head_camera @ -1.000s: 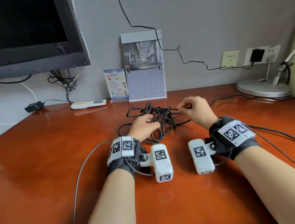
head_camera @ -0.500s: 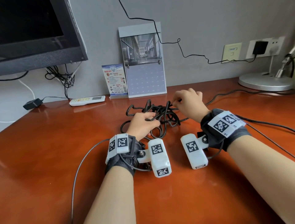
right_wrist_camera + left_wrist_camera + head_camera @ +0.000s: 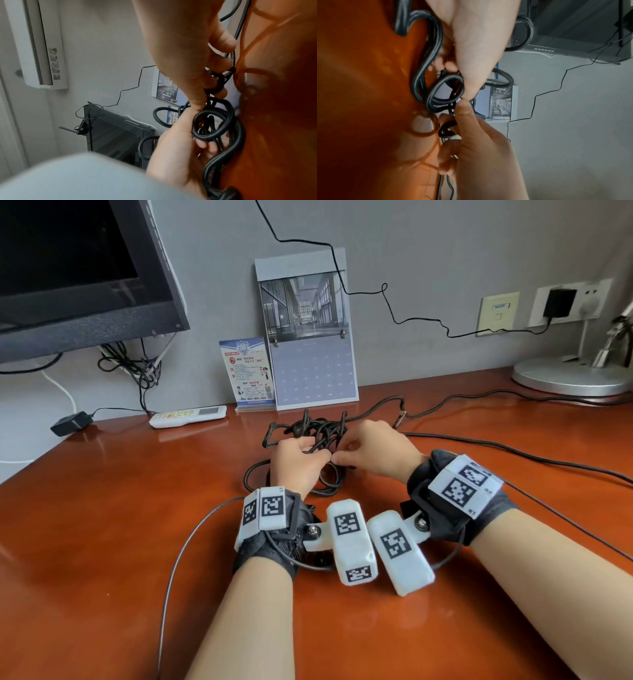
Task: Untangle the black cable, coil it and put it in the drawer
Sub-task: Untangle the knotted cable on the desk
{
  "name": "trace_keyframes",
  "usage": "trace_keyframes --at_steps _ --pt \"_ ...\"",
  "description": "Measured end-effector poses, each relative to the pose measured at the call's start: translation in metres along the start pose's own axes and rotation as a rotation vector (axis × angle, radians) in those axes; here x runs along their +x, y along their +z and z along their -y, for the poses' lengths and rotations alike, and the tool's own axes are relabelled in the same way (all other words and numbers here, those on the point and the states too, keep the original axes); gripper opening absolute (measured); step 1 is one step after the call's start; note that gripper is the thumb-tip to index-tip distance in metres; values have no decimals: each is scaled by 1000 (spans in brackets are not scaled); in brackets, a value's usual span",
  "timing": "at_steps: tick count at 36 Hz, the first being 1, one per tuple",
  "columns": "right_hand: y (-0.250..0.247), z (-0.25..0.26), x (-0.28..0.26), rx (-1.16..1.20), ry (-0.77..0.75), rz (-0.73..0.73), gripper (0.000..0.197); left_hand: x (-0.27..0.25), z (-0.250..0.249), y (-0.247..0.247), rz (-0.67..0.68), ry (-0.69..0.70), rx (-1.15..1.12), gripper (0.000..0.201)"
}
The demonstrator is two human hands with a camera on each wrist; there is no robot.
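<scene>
Head view, item: black cable [image 3: 310,433], one knotted heap of loops on the desk [image 3: 102,542].
Location: mid desk, toward the back edge, just in front of the calendar [image 3: 308,337]; a free run trails off toward the right edge, w/ a plug end [image 3: 399,419] lying behind the right hand.
Left hand [image 3: 296,463]: fingers curled into the heap from the near-left side, gripping loops; left wrist view shows a loop [image 3: 447,92] held at the fingertips.
Right hand [image 3: 373,451]: on the right of the heap, fingertips pinching a strand; right wrist view shows a thinner strand [image 3: 219,83] hooked round the fingers.
Hands rel. to item: both on top of it, fingertips nearly meeting over the centre.
Handling (est.): light, flexible, rubbery jacket w/ springy kinks; prob. grips well, snags on itself.
Hold point (est.): take the free plug end, feed it back through loops; pin the heap w/ the other hand.
Drawer: not in view.
</scene>
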State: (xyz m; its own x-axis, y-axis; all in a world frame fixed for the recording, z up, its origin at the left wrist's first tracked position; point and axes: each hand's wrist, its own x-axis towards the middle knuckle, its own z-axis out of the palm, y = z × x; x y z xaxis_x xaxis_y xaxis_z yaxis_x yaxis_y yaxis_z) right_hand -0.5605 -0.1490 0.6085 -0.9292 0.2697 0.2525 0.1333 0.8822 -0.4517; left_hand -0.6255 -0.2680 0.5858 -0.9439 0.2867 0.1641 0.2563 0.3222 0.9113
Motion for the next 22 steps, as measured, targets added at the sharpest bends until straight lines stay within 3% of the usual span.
trace_keyframes --at_steps 3,6,9,12,22 --pt "2 -1 3 41 14 -11 12 1 1 1 -13 -2 6 47" --pt "3 -4 5 79 32 6 32 2 1 1 -25 -2 16 46" --pt "2 -3 4 102 42 119 32 3 2 0 -38 -4 30 44" --pt "-3 0 0 51 -2 164 25 4 3 -1 -52 -17 38 42" --pt "-25 -11 -12 32 -147 161 29 5 4 -2 -70 -10 44 39"
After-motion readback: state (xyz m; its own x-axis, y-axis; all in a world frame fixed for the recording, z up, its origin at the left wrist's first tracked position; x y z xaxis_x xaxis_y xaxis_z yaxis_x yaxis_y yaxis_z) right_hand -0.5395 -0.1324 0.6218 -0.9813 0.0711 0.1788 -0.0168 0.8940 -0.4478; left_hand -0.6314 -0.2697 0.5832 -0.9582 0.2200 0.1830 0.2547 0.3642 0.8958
